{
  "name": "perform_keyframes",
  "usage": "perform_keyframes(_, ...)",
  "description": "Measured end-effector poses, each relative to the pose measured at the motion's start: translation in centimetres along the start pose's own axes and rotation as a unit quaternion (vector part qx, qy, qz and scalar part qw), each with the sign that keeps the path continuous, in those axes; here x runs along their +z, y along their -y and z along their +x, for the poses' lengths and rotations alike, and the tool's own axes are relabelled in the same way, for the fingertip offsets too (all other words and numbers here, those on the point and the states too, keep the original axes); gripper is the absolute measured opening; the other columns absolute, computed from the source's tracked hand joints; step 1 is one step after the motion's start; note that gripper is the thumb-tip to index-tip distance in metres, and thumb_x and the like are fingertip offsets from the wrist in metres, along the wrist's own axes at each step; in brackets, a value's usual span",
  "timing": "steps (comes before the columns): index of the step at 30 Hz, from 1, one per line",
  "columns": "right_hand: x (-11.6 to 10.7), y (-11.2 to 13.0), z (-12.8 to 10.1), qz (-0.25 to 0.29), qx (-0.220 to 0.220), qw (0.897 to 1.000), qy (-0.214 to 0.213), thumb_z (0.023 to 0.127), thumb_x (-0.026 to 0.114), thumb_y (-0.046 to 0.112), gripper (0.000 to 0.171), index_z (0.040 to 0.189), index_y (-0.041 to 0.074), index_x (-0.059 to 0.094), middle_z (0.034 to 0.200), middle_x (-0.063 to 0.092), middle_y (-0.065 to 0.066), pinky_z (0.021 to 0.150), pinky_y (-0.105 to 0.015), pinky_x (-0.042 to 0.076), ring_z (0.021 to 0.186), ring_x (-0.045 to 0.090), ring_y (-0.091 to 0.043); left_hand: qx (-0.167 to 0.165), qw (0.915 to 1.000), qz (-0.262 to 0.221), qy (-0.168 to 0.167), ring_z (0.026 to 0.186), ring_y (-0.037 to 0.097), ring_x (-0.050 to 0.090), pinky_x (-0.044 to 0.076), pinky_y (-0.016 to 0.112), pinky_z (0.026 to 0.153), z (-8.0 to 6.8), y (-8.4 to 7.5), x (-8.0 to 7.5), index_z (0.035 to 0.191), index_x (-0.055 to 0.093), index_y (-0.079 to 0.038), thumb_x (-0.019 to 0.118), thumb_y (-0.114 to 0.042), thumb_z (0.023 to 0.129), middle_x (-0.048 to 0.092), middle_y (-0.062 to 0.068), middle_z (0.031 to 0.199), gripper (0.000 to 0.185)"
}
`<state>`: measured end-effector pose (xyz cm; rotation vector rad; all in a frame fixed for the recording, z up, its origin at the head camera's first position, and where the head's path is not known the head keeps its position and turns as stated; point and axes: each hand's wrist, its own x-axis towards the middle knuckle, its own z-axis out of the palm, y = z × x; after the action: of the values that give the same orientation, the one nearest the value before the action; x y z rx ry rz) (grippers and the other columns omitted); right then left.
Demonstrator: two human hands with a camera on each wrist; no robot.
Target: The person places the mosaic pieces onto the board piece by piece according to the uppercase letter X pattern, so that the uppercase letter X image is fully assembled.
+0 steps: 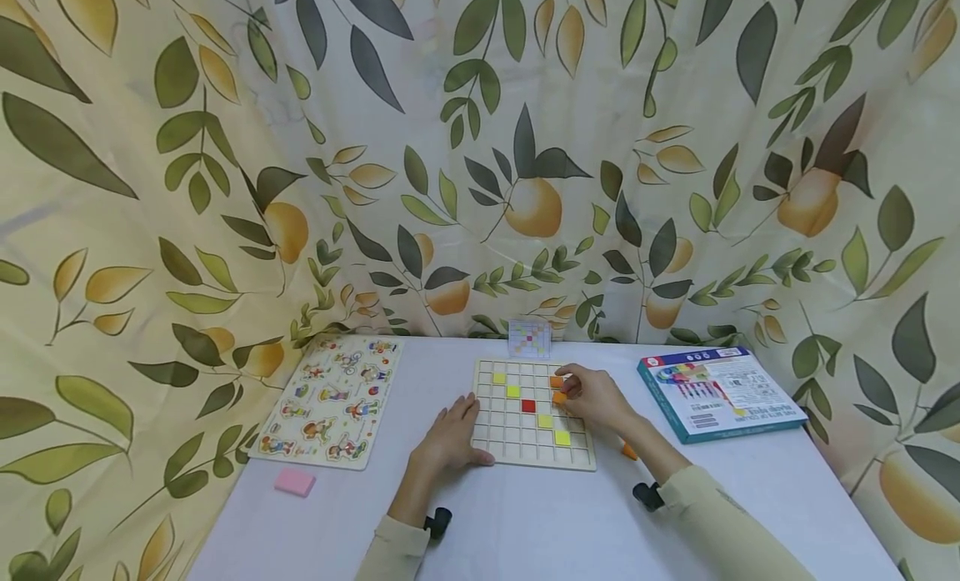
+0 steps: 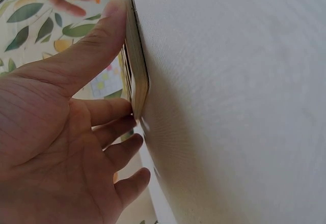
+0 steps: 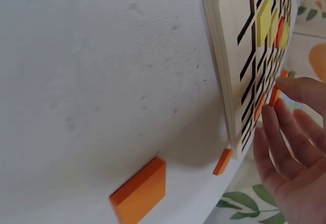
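- The board point(image 1: 517, 448) is set on the white surface point(image 1: 540, 523) between the two hands.
- The board's left edge is touched by the left hand point(image 1: 450, 438), its fingers extended and its thumb set apart at the near corner.
- An orange tile point(image 3: 275, 96) is pinched between thumb and index finger by the right hand point(image 1: 600, 402), over the board's right side.
- More orange tiles point(image 3: 260, 107) are placed there; loose tiles point(image 3: 142, 188) are seen right of the board.
- Across the board a diagonal is formed by four yellow tiles point(image 1: 545, 421) and a central red tile point(image 1: 528, 407).
- A patterned card point(image 1: 529, 339) is propped behind the board.
- Left of the board are placed a puzzle point(image 1: 330, 435) and, nearer, a pink block point(image 1: 295, 482); a box point(image 1: 720, 393) is placed to its right.
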<state>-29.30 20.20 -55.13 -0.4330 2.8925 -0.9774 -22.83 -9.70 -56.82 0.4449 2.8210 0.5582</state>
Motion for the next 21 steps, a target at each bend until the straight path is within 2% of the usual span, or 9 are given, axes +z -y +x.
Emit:
perform_keyframes(11, 1.7, 0.0, 2.2, -0.015, -0.005, 1.000, -0.003, 0.085, 0.083, 0.009, 0.048, 0.130, 0.007, 0.068, 0.096, 0.072, 0.002, 0.084, -0.039, 0.059, 0.086, 0.064, -0.015, -0.004, 1.0000, 0.002, 0.002, 0.159, 0.030, 0.020, 0.021, 0.050, 0.129, 0.2, 0.0, 0.0, 0.161, 0.035, -0.001, 0.088, -0.047, 0.081, 0.026, 0.013, 0.171, 0.107)
perform_keyframes(21, 2.7, 0.1, 3.1, -0.007, -0.017, 1.000, -0.002, 0.084, 0.081, 0.003, 0.039, 0.122, 0.005, 0.072, 0.096, 0.073, 0.002, 0.083, -0.038, 0.060, 0.086, 0.065, -0.015, -0.008, 1.0000, 0.000, 0.001, 0.159, 0.029, 0.021, 0.021, 0.050, 0.129, 0.2, 0.0, 0.0, 0.162, 0.035, -0.002, 0.089, -0.048, 0.080, 0.026, 0.013, 0.171, 0.108)
